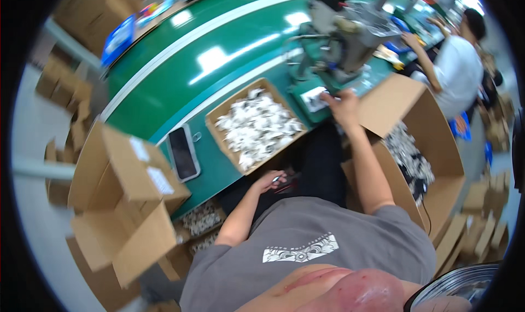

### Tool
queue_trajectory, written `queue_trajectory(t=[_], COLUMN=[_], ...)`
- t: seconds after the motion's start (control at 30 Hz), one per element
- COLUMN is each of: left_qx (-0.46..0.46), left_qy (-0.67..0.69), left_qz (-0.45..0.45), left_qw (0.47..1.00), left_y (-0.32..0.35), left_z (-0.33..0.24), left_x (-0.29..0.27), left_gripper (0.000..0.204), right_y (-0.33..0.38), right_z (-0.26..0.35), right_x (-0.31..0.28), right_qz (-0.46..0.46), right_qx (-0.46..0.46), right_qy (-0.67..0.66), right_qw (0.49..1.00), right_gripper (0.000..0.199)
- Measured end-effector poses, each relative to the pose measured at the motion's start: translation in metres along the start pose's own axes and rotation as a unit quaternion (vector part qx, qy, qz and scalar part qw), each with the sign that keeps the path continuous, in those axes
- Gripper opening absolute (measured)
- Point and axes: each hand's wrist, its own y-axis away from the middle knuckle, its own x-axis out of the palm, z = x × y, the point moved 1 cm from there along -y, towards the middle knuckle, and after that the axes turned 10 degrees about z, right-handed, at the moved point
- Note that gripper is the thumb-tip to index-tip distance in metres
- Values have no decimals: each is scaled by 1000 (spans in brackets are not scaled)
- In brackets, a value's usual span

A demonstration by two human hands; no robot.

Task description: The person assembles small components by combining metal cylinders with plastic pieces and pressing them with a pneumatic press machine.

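Right hand [343, 105], centre-right of frame, is reaching fwd, fingers spread flat on a small white part [314, 98] at the machine [350, 35] base. Left hand [272, 180], lower centre, is curling round a small dark item; grip unclear. Box [219, 116] of white parts is sitting between them on the table [164, 76].

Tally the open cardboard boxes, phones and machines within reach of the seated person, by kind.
Open cardboard boxes: 3 (tray of white pieces on the table, big box by the right hand, empty box on the left)
Phones: 1 (phone)
Bench machines: 1 (machine)
Total: 5
The left hand pinches a small dark piece, too small to identify.
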Motion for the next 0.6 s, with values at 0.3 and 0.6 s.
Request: queue_trajectory(t=[0.3, 0.6], left_qx=[-48, -47], left_qy=[-23, -33], left_qz=[-15, -54], left_qw=[998, 997], left_y=[-9, -9], left_z=[6, 5], left_x=[-9, -6], left_gripper=[25, 25], right_y=[3, -8], right_z=[58, 69], right_x=[-15, -43], right_qz=[48, 148], right_qx=[79, 62], right_qy=[-1, 36], right_qw=[996, 986], right_gripper=[34, 23])
